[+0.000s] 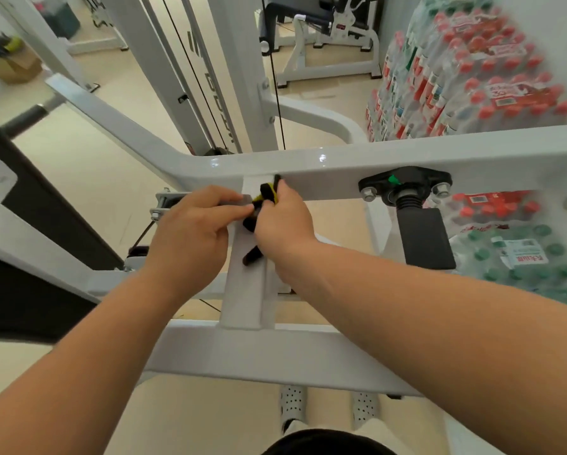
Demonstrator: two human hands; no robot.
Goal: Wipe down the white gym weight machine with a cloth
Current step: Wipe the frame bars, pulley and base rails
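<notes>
The white gym weight machine (407,152) fills the middle of the view, with a wide crossbar and a short white beam (246,290) running toward me. Over that beam, my right hand (283,218) grips a small black and yellow cloth (265,198) bunched against the joint under the crossbar; a black end of it hangs down onto the beam. My left hand (193,231) presses on the beam just left of the cloth, its fingertips touching the cloth's edge.
Shrink-wrapped packs of bottles with red caps (472,70) and green caps (522,257) are stacked at the right. A black pad (426,238) hangs under the crossbar. Cables and uprights (229,77) rise behind. A black seat (29,224) sits left. Another machine (324,37) stands at the back.
</notes>
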